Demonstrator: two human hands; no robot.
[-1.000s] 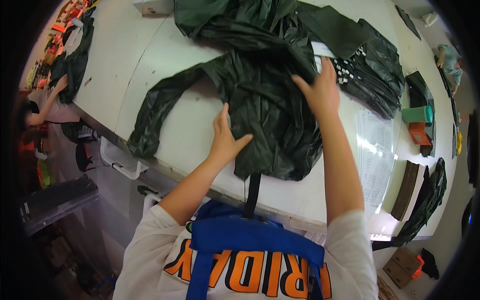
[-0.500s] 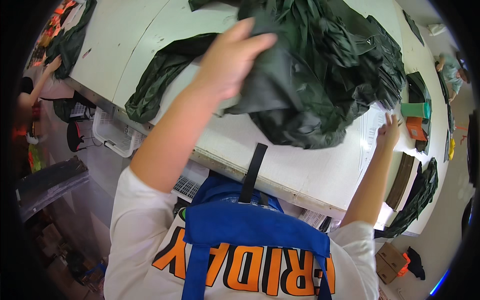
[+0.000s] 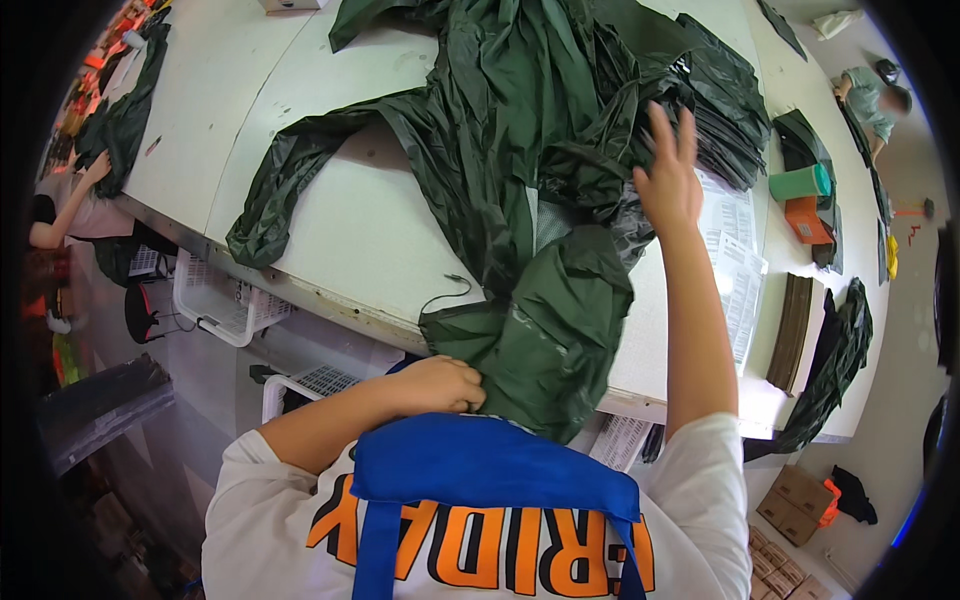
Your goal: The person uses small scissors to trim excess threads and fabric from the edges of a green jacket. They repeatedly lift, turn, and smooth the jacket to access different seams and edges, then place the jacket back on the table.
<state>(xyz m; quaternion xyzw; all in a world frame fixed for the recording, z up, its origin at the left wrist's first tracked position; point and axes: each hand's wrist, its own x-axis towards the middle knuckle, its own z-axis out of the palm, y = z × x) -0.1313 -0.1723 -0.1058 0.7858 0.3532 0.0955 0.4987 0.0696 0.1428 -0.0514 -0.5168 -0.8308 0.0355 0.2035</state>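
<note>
One green garment (image 3: 515,90), crumpled across the surface (image 3: 390,240)

Our left hand (image 3: 440,386), fingers curled, grasps the garment's near end, which hangs past the surface edge. Our right hand (image 3: 672,185) is released, fingers spread, at its right side; contact, we can't tell. Dark clothes pile (image 3: 735,110) and papers (image 3: 738,290) lie to the right.

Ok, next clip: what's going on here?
A person in a blue apron is handling a dark green garment spread across a white table. Its near end hangs over the table edge, where the left hand grips it with curled fingers. The right hand is open over the garment's right side; whether it touches is hard to tell. Printed sheets lie to the right, with a dark fabric stack beyond them.
</note>
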